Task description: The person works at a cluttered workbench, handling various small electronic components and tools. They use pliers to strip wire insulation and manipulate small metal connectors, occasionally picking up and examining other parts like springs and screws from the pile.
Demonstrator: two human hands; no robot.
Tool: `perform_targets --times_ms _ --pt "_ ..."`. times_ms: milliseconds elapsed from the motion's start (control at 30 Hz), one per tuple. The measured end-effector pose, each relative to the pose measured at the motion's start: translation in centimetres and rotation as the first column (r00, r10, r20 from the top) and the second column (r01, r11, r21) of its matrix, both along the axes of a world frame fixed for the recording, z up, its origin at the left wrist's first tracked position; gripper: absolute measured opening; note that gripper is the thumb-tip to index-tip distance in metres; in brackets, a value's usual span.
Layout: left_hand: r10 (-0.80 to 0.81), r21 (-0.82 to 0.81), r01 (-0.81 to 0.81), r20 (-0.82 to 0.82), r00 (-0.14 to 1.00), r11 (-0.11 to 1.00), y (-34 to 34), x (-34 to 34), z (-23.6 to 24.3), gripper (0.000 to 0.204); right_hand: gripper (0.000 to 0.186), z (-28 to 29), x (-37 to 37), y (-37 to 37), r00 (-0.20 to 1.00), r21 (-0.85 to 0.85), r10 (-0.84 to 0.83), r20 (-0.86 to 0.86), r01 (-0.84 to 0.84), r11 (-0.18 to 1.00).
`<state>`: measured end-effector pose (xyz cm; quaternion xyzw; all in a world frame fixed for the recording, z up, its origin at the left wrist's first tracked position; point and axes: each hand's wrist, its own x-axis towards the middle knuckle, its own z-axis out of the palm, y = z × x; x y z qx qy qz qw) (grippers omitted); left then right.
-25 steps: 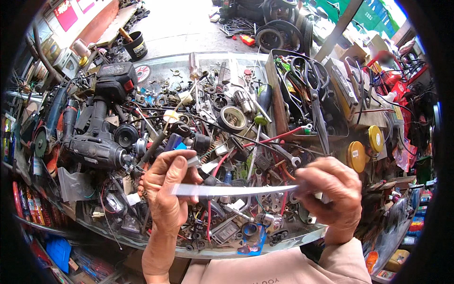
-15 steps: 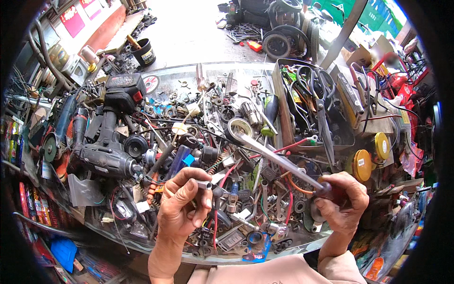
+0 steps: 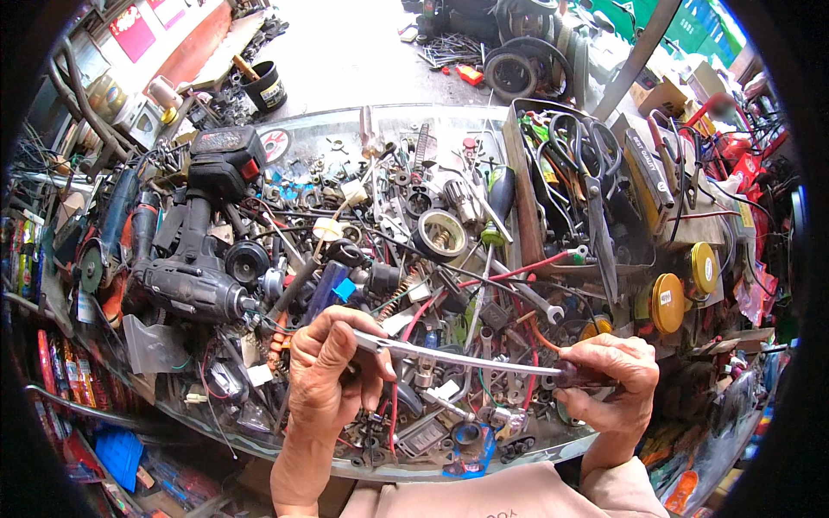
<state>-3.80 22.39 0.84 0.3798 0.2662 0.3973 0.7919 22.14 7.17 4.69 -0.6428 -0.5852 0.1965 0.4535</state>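
Note:
My right hand point(image 3: 613, 380) is closed round the dark handle of a long screwdriver point(image 3: 471, 357). Its shaft runs almost level toward the left, over the cluttered bench. Between thumb and forefinger, my left hand point(image 3: 332, 371) pinches a small silver metal piece point(image 3: 368, 339). The screwdriver's far end meets this piece, but I cannot tell whether it goes inside it. Below both hands lie small loose parts, among them an open-ended wrench point(image 3: 546, 308) and a coil spring point(image 3: 406, 285).
A black cordless impact wrench point(image 3: 192, 285) lies at the left. Scissors point(image 3: 596, 216) and other tools fill a metal tray point(image 3: 635, 259) at the right. Yellow round tins point(image 3: 665, 302) stand beyond my right hand. A black bucket point(image 3: 266, 91) sits on the floor behind the bench.
The screwdriver has swung down and left from a raised slant, and its tip now meets the metal piece. My left hand stays nearly in place.

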Motion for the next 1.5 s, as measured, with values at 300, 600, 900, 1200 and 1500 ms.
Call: perform_targets --times_ms 300,600,900,1200,1500 --pt "0.088 0.063 -0.079 -0.144 0.986 0.995 -0.2 0.1 -0.2 0.038 0.04 -0.6 -0.1 0.0 0.999 -0.004 -0.005 0.043 0.005 1.0" --pt "-0.003 0.136 -0.003 0.049 0.999 0.991 -0.4 0.9 -0.7 0.034 0.042 -0.8 0.4 -0.2 0.996 -0.084 0.005 -0.09 -0.013 0.996" --pt "-0.025 0.157 0.012 0.086 0.996 0.988 -0.7 0.5 -0.7 0.032 0.044 -1.5 -0.3 -0.2 0.977 -0.18 0.155 -0.148 -0.181 0.967" --pt "-0.028 0.096 0.019 0.096 0.995 0.995 -1.1 0.4 -0.3 0.036 0.037 -1.0 1.6 -1.9 0.913 -0.258 0.15 -0.38 -0.26 0.93" --pt "0.249 0.737 0.478 -0.635 0.731 0.478 -3.3 3.2 1.1 0.029 0.038 -1.0 1.7 -2.1 0.925 -0.296 -0.096 -0.369 -0.019 0.955"
